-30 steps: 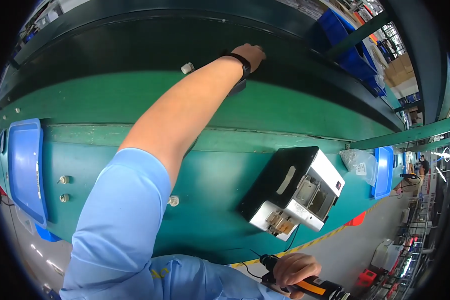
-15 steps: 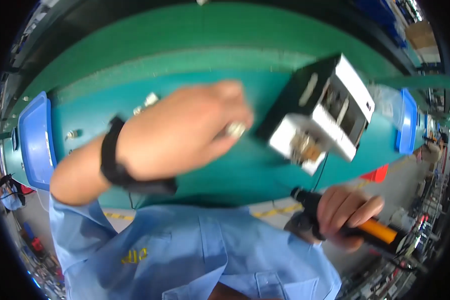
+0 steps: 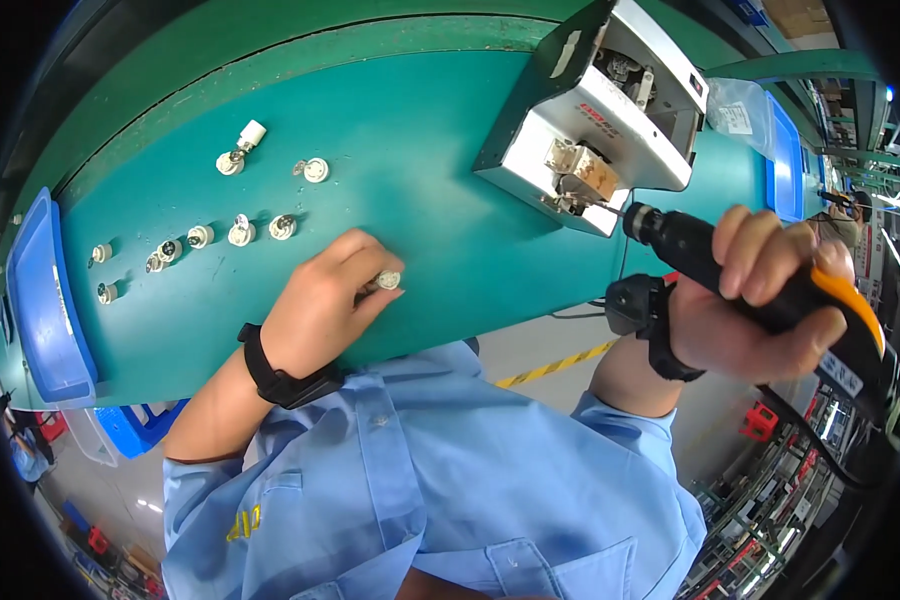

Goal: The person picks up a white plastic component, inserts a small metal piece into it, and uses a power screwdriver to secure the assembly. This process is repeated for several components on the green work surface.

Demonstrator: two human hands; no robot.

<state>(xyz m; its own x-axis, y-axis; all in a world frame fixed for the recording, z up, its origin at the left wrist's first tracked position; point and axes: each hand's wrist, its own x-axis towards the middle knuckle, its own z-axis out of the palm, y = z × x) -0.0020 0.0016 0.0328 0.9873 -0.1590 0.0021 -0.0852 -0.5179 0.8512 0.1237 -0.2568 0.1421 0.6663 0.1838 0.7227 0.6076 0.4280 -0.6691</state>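
Green bench top (image 3: 450, 200) again: my left hand (image 3: 320, 310), back from the far rail, pinches a small round silver fitting (image 3: 388, 280) while my right hand (image 3: 760, 310) grips the black-and-orange power screwdriver (image 3: 760, 285), aimed at the white metal box (image 3: 595, 110).

- green bench top (image 3: 440, 230), runs under both hands
- loose small round white-and-metal parts (image 3: 240, 231), scattered up and to the left of the left hand
- blue tray (image 3: 40, 300), way out left of the left hand
- clear plastic bag (image 3: 735, 105), above the right hand
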